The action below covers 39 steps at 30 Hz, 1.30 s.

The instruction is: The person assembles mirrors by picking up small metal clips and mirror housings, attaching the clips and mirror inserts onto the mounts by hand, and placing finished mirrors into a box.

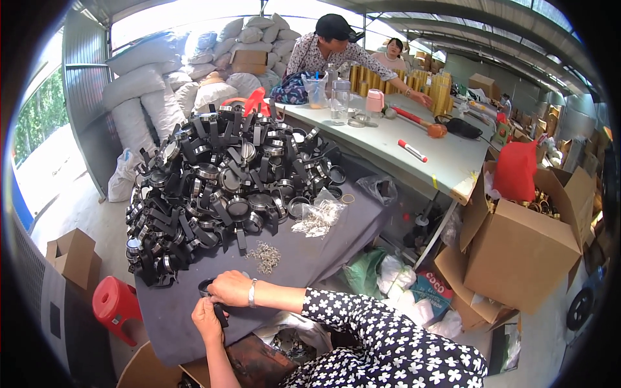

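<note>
"What are the hands gripping?"

"The left hand (207, 320) and the right hand (231, 288) are both closed on a black piece with a flat bar (222, 316) and a curved, ring-like end. Fingers hide how those parts join."

"Where is it?"

"Over the near left part of a dark grey, cloth-covered surface (310, 262). The cloth looks matte, with soft creases towards the right."

"And beyond the hands?"

"A small scatter of thin, silvery metal bits (264, 257), loosely tangled. Farther and slightly right lies a crinkled clear plastic bag (320, 216) of small pale pieces, too small to make out."

"What is that big mound on the far left?"

"A heap of black straight-barred pieces with round, silvery-rimmed ends (226, 181), glossy discs jumbled against dull bars."

"Anything beside the cloth?"

"On the left, a smooth red plastic stool (116, 302) with a rounded top. On the right, a big open brown cardboard box (521, 242), flat-sided with splayed flaps; a limp bright red bag (515, 171) sits at its top."
</note>
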Motion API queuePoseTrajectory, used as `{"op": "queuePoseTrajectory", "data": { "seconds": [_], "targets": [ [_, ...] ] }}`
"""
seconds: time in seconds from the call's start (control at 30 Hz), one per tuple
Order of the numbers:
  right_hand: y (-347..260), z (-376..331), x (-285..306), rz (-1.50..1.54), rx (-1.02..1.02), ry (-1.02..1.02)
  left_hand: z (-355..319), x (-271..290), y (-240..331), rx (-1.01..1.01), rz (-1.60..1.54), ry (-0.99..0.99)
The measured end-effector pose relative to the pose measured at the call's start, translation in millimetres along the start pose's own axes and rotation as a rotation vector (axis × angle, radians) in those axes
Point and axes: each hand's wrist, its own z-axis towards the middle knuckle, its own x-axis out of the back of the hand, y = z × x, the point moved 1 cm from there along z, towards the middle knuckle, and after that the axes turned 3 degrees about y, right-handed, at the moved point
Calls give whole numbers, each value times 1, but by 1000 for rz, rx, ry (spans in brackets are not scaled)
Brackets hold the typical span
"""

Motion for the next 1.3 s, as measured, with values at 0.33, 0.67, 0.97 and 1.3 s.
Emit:
{"op": "queuePoseTrajectory", "data": {
  "seconds": [0.33, 0.67, 0.97, 1.3],
  "targets": [
    [-3, 1, -15, -159, 1, -65, 0, -2, -1, -52, 26, 8],
    [27, -58, -14, -183, 208, 430, -1, -2, 2, 21, -29, 10],
    [38, -109, -36, -286, 412, 387, 2, 2, -1, 22, -69, -63],
    [27, -111, -44, -362, 372, 326, -4, -3, 13, 84, -138, -1]
  ]
}}
